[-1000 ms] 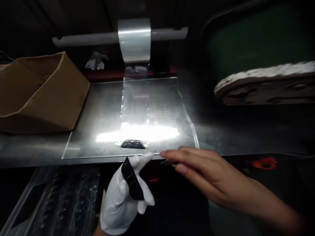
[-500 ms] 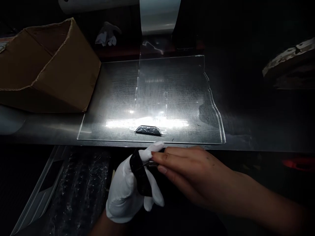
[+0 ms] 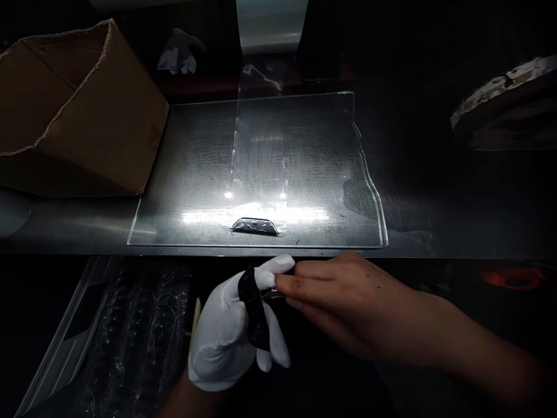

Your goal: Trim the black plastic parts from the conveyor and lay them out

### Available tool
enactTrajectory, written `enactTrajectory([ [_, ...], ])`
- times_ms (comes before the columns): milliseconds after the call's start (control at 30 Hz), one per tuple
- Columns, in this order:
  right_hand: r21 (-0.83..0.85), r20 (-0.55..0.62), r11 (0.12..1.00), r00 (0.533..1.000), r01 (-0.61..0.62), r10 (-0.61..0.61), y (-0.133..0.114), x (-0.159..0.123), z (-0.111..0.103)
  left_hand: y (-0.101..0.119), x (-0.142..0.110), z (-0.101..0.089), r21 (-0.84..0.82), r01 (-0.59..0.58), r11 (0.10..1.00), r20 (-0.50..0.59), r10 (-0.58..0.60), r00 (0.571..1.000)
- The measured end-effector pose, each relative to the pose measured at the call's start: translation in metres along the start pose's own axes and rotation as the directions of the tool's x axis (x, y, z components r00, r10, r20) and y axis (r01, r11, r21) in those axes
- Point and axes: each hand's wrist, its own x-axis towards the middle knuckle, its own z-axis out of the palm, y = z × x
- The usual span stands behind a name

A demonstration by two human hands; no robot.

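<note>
My left hand (image 3: pixel 221 337), in a white glove, is closed round a small dark curved part (image 3: pixel 253 310), which stands on edge between thumb and fingers. My bare right hand (image 3: pixel 339 296) reaches in from the right, its fingers pinched on a thin, pointed metal tool (image 3: pixel 273 294). The tool's tip is at the right edge of the dark part; whether it touches cannot be told. Most of the tool is hidden by the fingers. Just beyond the hands, a black trapezoid-shaped piece (image 3: pixel 255 226) with a shiny face lies on a clear scratched sheet (image 3: pixel 195 157).
An open cardboard box (image 3: pixel 108 128) stands at the left. A white glove (image 3: pixel 180 52) lies behind the sheet, near a hanging strip of film (image 3: pixel 272 26). Below the table edge at left is a clear plastic blister tray (image 3: pixel 134 325). A red-handled object (image 3: pixel 517 277) is at right.
The view has shifted, so the table and box sit further left and slightly higher. The tool's tip has drawn back rightward from across the dark part to its edge. Both grips stay the same.
</note>
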Motion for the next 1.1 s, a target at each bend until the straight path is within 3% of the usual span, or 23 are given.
enactTrajectory([
  [533, 0.037, 0.023, 0.999, 1.0, 0.003, -0.004, 0.002, -0.009, 0.009, -0.016, -0.003, 0.0, -0.029, -0.146, 0.989, 0.012, 0.147, 0.989],
  [733, 0.057, 0.007, 0.998, 1.0, 0.006, -0.006, 0.001, -0.013, 0.016, -0.017, -0.003, 0.003, -0.059, -0.067, 0.996, -0.023, 0.066, 0.998],
  [867, 0.084, 0.034, 0.996, 0.999, -0.022, 0.019, -0.003, -0.016, 0.022, -0.016, 0.0, 0.002, -0.073, -0.122, 0.99, -0.071, 0.117, 0.991],
  [1100, 0.285, -0.093, 0.959, 0.996, 0.015, 0.013, -0.004, -0.015, 0.03, -0.017, -0.002, -0.002, -0.157, -0.163, 0.974, 0.013, 0.167, 0.986],
])
